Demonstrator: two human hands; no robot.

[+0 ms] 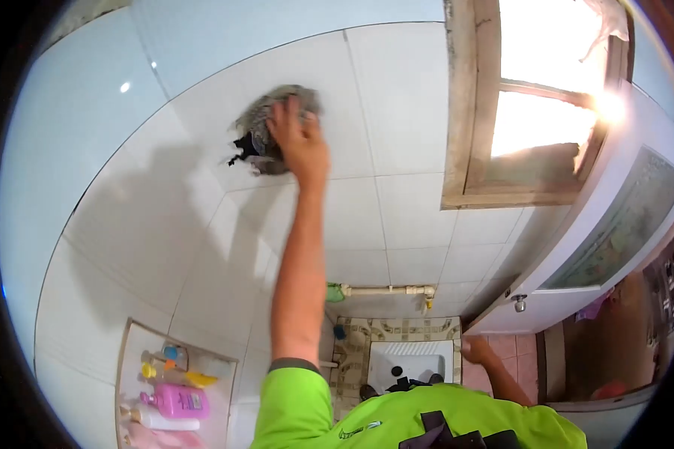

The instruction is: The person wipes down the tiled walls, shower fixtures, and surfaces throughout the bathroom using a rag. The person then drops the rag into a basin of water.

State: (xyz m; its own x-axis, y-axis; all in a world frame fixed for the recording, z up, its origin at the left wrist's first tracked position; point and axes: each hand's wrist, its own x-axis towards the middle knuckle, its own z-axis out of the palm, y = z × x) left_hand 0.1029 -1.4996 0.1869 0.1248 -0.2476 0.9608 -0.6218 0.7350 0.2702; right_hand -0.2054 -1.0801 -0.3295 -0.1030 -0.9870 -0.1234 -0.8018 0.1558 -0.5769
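Note:
My left hand (301,142) is raised high on the white tiled wall (416,135), its fingers spread over a crumpled grey-green cloth (266,116) and pressing it to the tiles. A dark, ragged end of the cloth hangs out at the lower left of the hand. Low at my side is my right hand (478,349), beside the tiled ledge of the squat toilet (408,359). Its fingers are small and partly turned away, so their closure is unclear. Nothing is visible in it.
A wall niche (236,374) at lower left holds a pink bottle (180,402), a white bottle (165,420) and small yellow items. A pipe with a tap (428,299) runs low on the wall. To the right are a wooden-framed window (464,112) and an open white door (532,299).

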